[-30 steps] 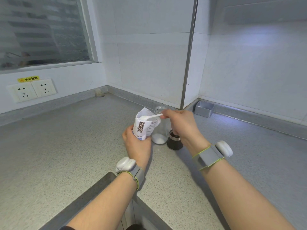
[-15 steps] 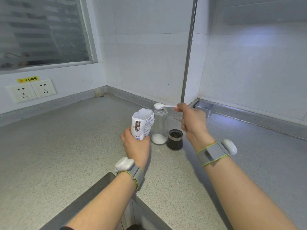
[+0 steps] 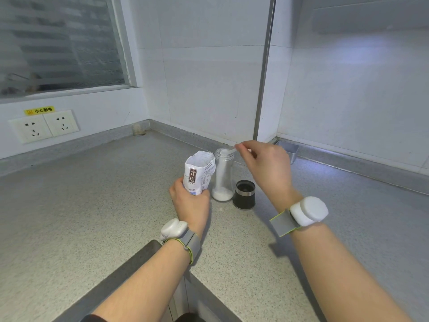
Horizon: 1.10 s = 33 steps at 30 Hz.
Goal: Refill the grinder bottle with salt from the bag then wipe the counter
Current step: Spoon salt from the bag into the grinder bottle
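A speckled grey counter [image 3: 81, 205] fills the corner under white tiled walls, with a double wall socket [image 3: 44, 126] off to the left and a small metal tray [image 3: 289, 149] tucked against the far wall. On the counter the person's left hand [image 3: 191, 203] is closed around the lower part of an opened white salt bag [image 3: 199, 171], holding it upright with its torn mouth gaping. Just to the right of the bag, close enough that I cannot tell if they touch, stands the clear glass grinder bottle [image 3: 222, 175] (open at the top, a layer of salt sitting in its base). The black grinder cap [image 3: 244, 194] rests on the counter just beside the bottle. The right hand [image 3: 267, 168] pinches the handle of a small white spoon [image 3: 228, 151], whose bowl sits at the bottle's mouth.
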{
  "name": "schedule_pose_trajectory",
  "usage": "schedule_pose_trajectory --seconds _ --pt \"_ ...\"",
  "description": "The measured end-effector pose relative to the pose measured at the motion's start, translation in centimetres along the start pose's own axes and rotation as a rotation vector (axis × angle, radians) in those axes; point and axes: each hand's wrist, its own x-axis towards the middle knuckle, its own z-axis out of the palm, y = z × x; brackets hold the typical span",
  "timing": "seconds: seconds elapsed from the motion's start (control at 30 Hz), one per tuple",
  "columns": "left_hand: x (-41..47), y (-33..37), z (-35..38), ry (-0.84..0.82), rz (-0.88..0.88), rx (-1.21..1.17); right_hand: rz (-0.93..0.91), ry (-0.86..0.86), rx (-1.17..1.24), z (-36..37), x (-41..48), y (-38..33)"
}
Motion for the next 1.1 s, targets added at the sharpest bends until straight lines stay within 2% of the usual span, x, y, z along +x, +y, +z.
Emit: schedule_pose_trajectory --seconds 0.13,0.3,0.4,0.47,0.53,0.63,0.7,0.83,0.93,1.03,1.1 --pt "0.1 -0.1 0.0 0.003 -0.002 0.002 -0.167 -0.060 -0.067 -0.5 0.2 0.4" --pt "0.0 -0.1 0.0 -0.005 0.008 -0.026 -0.207 -0.081 -0.095 -0.9 0.4 0.6" --pt "0.0 0.0 -0.1 -0.003 0.006 -0.033 -0.121 0.004 -0.049 -0.9 0.3 0.1" --pt "-0.1 0.2 -0.2 -0.001 0.008 -0.040 0.043 0.088 0.109 -0.9 0.3 -0.2" --pt "-0.1 0.4 -0.4 0.006 0.008 -0.049 0.178 0.101 0.320 -0.9 0.6 -0.5" --pt "-0.3 0.8 -0.4 0.020 0.020 -0.064 0.189 0.014 0.459 -1.0 0.6 -1.1" --pt "-0.6 0.9 -0.5 0.029 0.056 -0.073 0.123 -0.065 0.430 -0.6 0.2 -1.6" --pt "-0.9 1.2 -0.6 0.016 0.180 -0.066 -0.108 -0.248 0.062 0.6 -0.6 -1.8" --pt "-1.2 1.3 -0.7 -0.036 0.285 -0.060 -0.197 -0.401 -0.154 1.2 -0.8 -1.6" --pt "-1.4 1.2 -0.6 -0.063 0.380 -0.035 -0.125 -0.483 -0.112 1.3 -0.8 -1.8" --pt "-1.4 1.2 -0.5 -0.065 0.415 -0.026 0.035 -0.578 0.090 1.2 -0.7 -2.1"
